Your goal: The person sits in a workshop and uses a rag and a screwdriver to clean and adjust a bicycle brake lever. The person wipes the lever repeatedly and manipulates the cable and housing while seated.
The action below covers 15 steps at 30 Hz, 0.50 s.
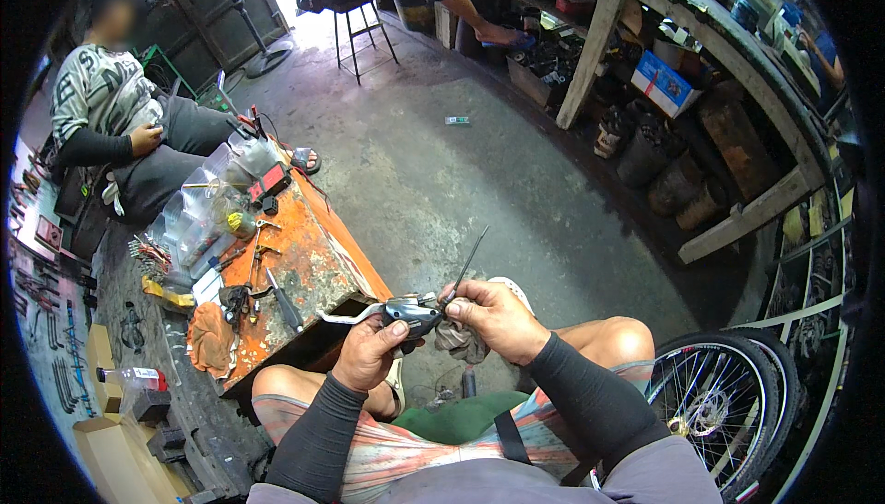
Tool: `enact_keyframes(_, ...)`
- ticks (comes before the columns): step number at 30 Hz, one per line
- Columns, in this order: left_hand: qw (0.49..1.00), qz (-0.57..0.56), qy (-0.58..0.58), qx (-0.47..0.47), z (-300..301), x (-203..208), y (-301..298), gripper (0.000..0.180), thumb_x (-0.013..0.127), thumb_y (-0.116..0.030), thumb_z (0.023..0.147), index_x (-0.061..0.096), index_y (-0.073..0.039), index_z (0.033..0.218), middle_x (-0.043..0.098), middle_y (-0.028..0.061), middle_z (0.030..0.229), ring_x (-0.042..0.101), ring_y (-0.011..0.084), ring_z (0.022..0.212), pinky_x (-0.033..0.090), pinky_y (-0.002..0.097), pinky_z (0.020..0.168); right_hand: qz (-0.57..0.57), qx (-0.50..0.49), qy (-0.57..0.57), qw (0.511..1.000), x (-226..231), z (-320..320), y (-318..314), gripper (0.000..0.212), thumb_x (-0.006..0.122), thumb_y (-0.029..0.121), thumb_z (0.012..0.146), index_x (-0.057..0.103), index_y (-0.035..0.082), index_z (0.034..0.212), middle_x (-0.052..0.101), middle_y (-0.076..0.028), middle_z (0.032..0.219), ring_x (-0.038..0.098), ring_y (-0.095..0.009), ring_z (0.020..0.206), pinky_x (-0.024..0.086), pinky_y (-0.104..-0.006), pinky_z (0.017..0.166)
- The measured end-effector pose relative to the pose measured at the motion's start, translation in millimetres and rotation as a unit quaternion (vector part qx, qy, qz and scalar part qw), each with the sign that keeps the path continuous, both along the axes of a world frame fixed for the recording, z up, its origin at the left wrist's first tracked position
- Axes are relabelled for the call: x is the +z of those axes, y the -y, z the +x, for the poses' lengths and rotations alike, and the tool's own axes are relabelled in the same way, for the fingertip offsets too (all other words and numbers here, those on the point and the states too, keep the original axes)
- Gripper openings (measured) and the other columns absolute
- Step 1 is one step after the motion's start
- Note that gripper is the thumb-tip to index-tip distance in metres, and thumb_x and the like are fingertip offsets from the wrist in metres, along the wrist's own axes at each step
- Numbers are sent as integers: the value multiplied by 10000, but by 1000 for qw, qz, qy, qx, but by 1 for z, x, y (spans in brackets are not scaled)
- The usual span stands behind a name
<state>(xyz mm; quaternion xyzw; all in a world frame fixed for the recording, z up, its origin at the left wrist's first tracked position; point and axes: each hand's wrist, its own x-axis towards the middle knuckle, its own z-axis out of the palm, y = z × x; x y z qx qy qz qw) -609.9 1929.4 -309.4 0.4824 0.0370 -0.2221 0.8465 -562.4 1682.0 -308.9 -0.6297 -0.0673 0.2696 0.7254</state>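
My left hand (371, 353) is closed around a bicycle brake and shift lever (415, 317) with a dark body, its thumb on top. The lever's silver blade (347, 319) points left toward the orange bench. Just right of it, my right hand (502, 318) pinches a thin dark rod (473, 255) that slants up and away; whether it is a cable or a tool I cannot tell. A crumpled grey rag (461, 342) hangs beneath the right fingers, close to the lever body. Both hands are held above my lap.
A worn orange bench (309, 269) at the left carries a screwdriver (285, 302), an orange-brown cloth (211, 340) and plastic containers (205, 213). A person (115, 126) sits beyond it; another sits on a stool (361, 32). Bicycle wheels (714, 412) lie at lower right, below a long workbench (701, 20).
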Motion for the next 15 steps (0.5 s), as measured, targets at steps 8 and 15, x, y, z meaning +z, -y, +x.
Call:
enact_keyframes(8,1000,-27,-13,9,-4,-8,-3,528,732,-244,1034,588,40,1456,730,128,1279,718,195,1122,602,360,961,30,22,-43,998,0,-3,-1,236,671,150,1076,722,-32,1218,712,2,1008,620,-62,907,536,-260,801)
enact_keyframes(15,999,-35,-5,-5,-4,-13,-8,503,716,-219,1040,587,44,1448,736,138,1261,730,204,1111,607,370,984,-38,36,-32,998,11,0,3,251,700,159,1057,747,-34,1210,754,-29,1033,661,-81,948,564,-289,848)
